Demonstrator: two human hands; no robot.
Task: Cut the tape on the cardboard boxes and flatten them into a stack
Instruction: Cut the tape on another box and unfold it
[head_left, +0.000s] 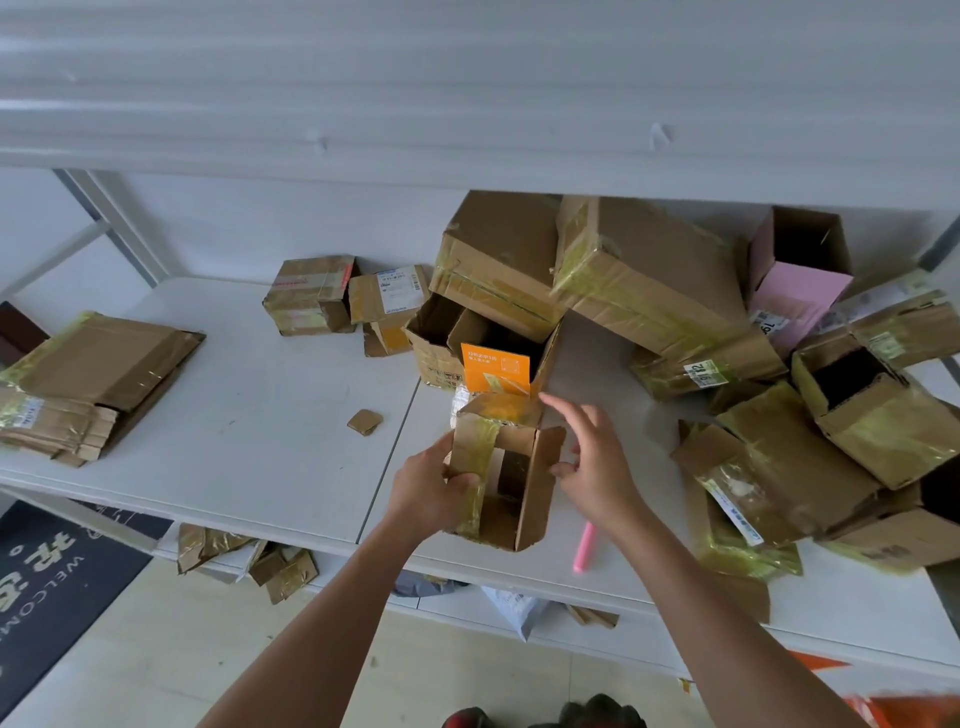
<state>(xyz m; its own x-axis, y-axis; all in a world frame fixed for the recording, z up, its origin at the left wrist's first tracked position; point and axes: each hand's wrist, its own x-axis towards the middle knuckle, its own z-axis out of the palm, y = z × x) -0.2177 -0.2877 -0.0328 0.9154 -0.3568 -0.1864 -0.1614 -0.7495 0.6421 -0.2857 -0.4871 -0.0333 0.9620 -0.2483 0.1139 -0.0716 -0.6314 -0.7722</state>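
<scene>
A small opened cardboard box (524, 488) with yellowish tape lies on the white shelf top (260, 415) in front of me. My left hand (428, 488) grips its left flap, thumb curled over the taped edge. My right hand (592, 462) hovers at the box's right side with fingers spread, fingertips close to the right flap, holding nothing. A pink cutter (582, 548) lies on the shelf under my right forearm. A stack of flattened boxes (88, 384) sits at the far left.
A heap of taped boxes (649, 291) fills the back and right, with a pink box (795, 275) and an orange-flapped box (493, 364). Two small boxes (311, 296) stand mid-back. A cardboard scrap (364, 421) lies nearby. Below are scraps (280, 566) and a dark mat (47, 577).
</scene>
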